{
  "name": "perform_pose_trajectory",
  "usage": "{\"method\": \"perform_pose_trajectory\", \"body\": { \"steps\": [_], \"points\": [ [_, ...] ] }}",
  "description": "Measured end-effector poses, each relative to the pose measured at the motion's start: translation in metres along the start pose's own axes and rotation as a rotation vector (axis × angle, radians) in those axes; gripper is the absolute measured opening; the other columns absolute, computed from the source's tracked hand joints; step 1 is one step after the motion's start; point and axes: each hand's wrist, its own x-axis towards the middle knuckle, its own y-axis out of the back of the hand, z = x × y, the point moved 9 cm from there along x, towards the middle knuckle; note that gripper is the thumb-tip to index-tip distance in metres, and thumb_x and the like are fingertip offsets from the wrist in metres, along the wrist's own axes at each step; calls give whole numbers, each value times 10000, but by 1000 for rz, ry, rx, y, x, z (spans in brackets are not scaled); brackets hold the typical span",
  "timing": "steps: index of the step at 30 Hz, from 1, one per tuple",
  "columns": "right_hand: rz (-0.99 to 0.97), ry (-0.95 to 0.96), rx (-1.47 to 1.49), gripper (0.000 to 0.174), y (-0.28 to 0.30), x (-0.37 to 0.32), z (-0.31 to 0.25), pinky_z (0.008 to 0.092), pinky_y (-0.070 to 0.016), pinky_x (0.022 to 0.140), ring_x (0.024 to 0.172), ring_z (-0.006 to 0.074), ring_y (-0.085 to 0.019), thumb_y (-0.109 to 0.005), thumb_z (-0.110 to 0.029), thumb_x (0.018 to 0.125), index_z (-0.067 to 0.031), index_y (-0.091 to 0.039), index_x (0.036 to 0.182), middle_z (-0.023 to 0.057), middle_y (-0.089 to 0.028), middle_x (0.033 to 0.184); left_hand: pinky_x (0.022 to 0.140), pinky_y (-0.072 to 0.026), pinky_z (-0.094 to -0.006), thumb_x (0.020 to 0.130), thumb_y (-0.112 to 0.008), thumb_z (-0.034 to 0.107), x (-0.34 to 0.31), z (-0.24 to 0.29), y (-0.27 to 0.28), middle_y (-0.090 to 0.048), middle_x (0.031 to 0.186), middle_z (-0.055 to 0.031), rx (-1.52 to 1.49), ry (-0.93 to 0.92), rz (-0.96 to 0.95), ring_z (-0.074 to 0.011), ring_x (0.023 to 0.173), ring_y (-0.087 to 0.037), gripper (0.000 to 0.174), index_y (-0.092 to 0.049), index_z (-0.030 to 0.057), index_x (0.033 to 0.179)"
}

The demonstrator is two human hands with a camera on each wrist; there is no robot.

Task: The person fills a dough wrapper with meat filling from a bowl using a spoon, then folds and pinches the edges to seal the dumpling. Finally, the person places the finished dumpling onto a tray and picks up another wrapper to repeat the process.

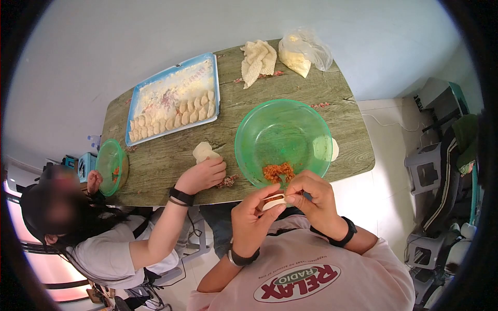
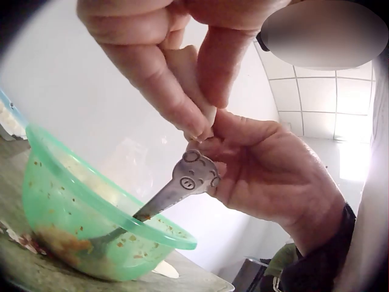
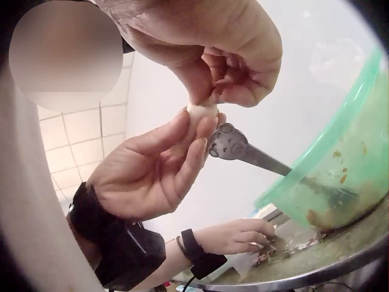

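Pale pink shirt cloth lies closest, and just beyond it the left hand and right hand together pinch a folded dough wrapper at the near rim of a large green bowl, a spoon leaning out of it and a neighbour's hand beside loose wrappers. Farther along the wood-patterned table, against a pale wall, sit a blue-rimmed tray of dumplings, a crumpled cloth and a plastic bag. Bowl plastic blurs the spoon's lower end, whose handle may or may not touch the fingers, and partly hides a dough disc.
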Motion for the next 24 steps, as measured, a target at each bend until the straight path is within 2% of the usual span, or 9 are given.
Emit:
{"method": "perform_pose_trajectory", "body": {
  "steps": [7,9,14,22,24],
  "points": [
    [35,-67,79,79,0,5,-2,252,-403,592,689,149,-512,-650,-7,784,-35,-582,811,48,-530,786,802,-496,-232,819,-654,-3,0,-2,0,-621,1079,-109,-39,23,8,-124,960,-599,463,-491,0,1252],
    [-8,18,40,80,-2,4,-4,251,-399,588,692,149,-508,-650,-6,784,-37,-578,805,44,-527,784,798,-497,-232,820,-651,-4,0,-1,-2,-623,1077,-111,-43,22,-12,-120,959,-598,470,-483,1,1259],
    [14,10,28,77,0,1,-2,248,-397,585,685,152,-513,-651,-8,785,-37,-581,802,46,-532,789,789,-499,-233,822,-646,-7,1,-2,-6,-630,1068,-116,-57,28,-44,-115,953,-597,481,-471,2,1270],
    [35,18,-41,106,0,0,-10,264,-421,563,663,165,-540,-687,-23,758,-38,-620,839,63,-566,787,755,-514,-230,817,-652,-1,1,-1,1,-637,1060,-107,4,-7,27,-117,928,-615,467,-486,1,1254],
    [60,48,-87,112,1,-1,-12,242,-407,558,656,127,-514,-712,-72,754,-37,-636,828,44,-565,793,760,-514,-233,816,-653,0,1,0,0,-637,1060,-107,21,-4,26,-115,931,-615,464,-490,0,1251]
  ]
}}
